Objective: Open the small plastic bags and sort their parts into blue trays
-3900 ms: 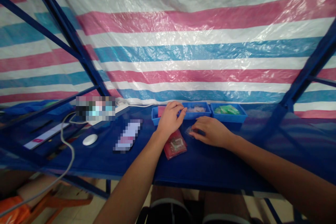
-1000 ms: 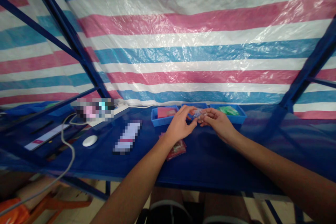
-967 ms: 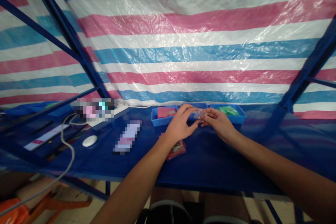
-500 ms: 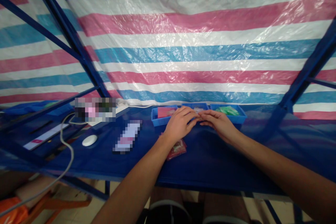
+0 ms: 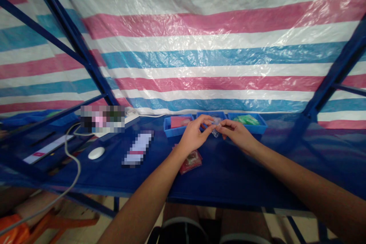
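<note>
My left hand point(image 5: 196, 135) and my right hand point(image 5: 237, 134) meet above the blue table point(image 5: 234, 175), in front of the middle blue tray point(image 5: 212, 115). Both pinch a small clear plastic bag point(image 5: 215, 127) between their fingertips, the bag hanging a little above the table. A red bag point(image 5: 190, 160) with small parts inside lies on the table under my left wrist. The left blue tray point(image 5: 177, 125) holds pink bags. The right blue tray point(image 5: 248, 124) holds green bags.
A white mouse point(image 5: 96, 153) and its grey cable point(image 5: 68, 152) lie at the left. A flat blurred item point(image 5: 137, 152) lies between the mouse and the red bag. Blue frame bars point(image 5: 71, 30) and a striped tarp point(image 5: 200, 45) close the back.
My hands had sunk toward the middle tray with fingers together half a second ago; now they are raised slightly and the clear bag shows between them. The red bag stays put.
</note>
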The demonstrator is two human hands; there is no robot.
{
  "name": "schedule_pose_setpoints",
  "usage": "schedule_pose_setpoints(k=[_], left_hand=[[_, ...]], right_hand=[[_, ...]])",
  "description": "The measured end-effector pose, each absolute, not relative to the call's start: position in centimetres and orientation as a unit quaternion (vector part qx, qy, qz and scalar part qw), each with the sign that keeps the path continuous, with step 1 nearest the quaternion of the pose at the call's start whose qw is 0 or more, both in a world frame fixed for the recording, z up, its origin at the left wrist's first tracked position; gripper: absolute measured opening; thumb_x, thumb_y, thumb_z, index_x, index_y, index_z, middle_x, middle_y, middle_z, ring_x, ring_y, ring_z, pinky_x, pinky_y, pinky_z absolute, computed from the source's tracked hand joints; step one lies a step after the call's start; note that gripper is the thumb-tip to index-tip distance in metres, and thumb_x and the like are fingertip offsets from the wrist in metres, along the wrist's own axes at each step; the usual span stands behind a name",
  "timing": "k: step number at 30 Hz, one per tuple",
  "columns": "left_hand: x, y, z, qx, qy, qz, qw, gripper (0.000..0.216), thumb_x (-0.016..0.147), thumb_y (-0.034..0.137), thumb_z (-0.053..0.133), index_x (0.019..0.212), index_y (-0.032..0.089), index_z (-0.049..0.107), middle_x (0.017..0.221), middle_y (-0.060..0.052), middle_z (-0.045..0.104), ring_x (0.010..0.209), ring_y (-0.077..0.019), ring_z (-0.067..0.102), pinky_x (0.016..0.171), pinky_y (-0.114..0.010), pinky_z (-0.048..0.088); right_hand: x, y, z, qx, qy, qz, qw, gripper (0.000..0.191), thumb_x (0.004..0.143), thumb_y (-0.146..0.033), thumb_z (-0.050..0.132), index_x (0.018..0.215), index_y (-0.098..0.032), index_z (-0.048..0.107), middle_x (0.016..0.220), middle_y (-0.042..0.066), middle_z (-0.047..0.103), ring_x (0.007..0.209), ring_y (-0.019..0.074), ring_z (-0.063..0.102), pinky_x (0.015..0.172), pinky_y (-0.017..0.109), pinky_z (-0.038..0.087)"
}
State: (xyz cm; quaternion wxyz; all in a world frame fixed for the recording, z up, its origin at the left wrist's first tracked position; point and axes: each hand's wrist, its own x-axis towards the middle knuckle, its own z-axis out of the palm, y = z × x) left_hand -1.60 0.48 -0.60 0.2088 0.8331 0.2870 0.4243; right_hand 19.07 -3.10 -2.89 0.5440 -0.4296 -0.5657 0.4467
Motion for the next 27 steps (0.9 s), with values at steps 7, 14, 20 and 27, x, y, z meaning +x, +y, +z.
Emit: schedule_pose_setpoints(k=[7,14,20,27], left_hand=[[-2.00,0.20,-0.58,0.866,0.246,0.419,0.118,0.026,0.101,0.035,0.066,0.123,0.022,0.071,0.126,-0.011,0.071,0.124,-0.0259,0.065,0.109,-0.042,0.052],[-1.85,0.08,-0.57,0.897,0.207,0.382,0.087,0.024,0.098,0.035,0.071,0.118,0.022,0.074,0.121,-0.010,0.074,0.118,-0.0263,0.066,0.108,-0.044,0.052],[-1.95,0.70,-0.91,0.847,0.288,0.429,0.127,0.023,0.102,0.033,0.064,0.122,0.022,0.070,0.107,-0.006,0.079,0.098,-0.0230,0.073,0.093,-0.039,0.056],[-1.85,-0.11,-0.60,0.869,0.229,0.421,0.120,0.048,0.092,0.037,0.078,0.137,0.025,0.065,0.136,-0.012,0.067,0.129,-0.0273,0.064,0.110,-0.044,0.054]], right_hand=[[19.04,-2.95,-3.49,-0.384,-0.498,0.527,0.571,0.050,0.073,-0.046,0.093,0.112,-0.024,0.071,0.085,0.002,0.077,0.077,0.0182,0.070,0.063,0.028,0.055],[19.44,-2.93,-3.36,-0.399,-0.464,0.549,0.569,0.034,0.076,-0.045,0.092,0.097,-0.020,0.081,0.093,0.007,0.079,0.081,0.0176,0.071,0.066,0.026,0.056],[18.86,-3.17,-3.07,-0.389,-0.499,0.552,0.543,0.038,0.075,-0.049,0.092,0.098,-0.021,0.081,0.089,0.005,0.075,0.074,0.0154,0.066,0.062,0.026,0.052],[19.22,-2.76,-3.49,-0.400,-0.452,0.584,0.542,0.037,0.076,-0.049,0.090,0.080,-0.019,0.069,0.060,-0.006,0.046,0.051,0.0077,0.035,0.045,0.022,0.028]])
